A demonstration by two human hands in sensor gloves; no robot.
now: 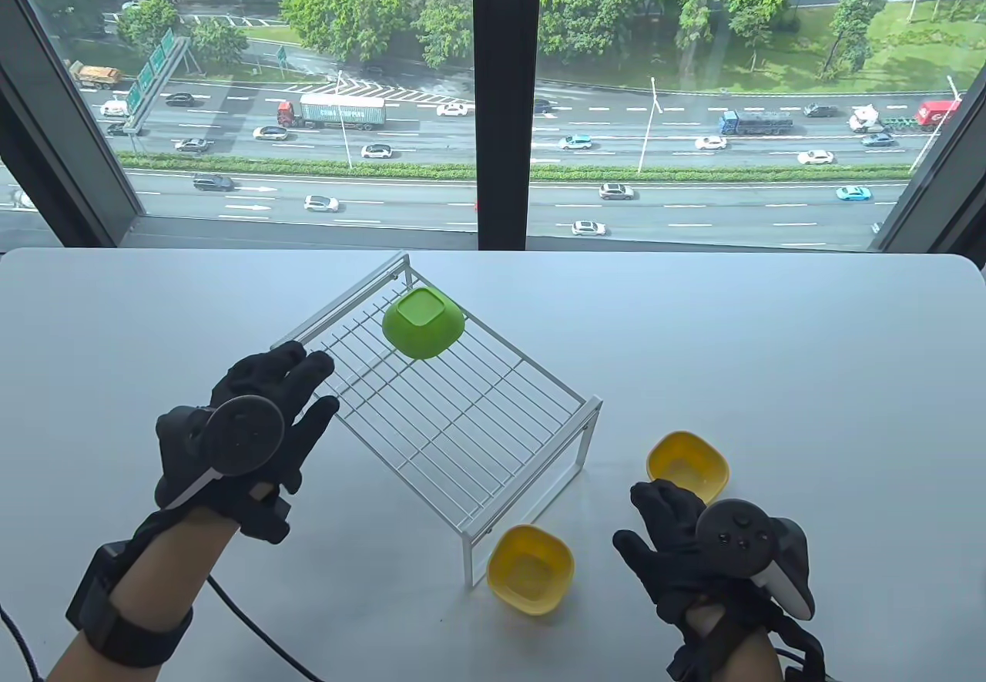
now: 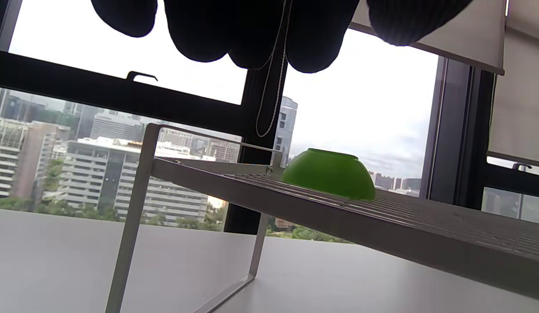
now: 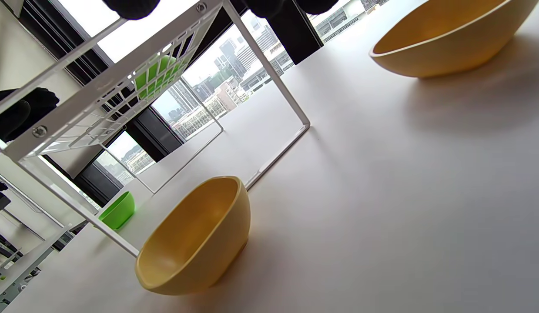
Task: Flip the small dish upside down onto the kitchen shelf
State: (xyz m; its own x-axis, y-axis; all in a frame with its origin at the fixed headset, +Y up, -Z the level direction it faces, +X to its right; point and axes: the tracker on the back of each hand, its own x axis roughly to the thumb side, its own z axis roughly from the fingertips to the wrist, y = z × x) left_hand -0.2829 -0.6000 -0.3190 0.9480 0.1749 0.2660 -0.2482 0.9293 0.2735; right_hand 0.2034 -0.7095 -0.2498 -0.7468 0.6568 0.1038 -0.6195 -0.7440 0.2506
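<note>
the green dish sits upside down on the white wire shelf, toward its 12 o'clock corner. the left hand is spread wide and holds nothing, its fingertips at the shelf's 9 o'clock edge, perhaps touching. the right hand lies open on the bench, between two upright yellow dishes at 10 o'clock and 12 o'clock.
</note>
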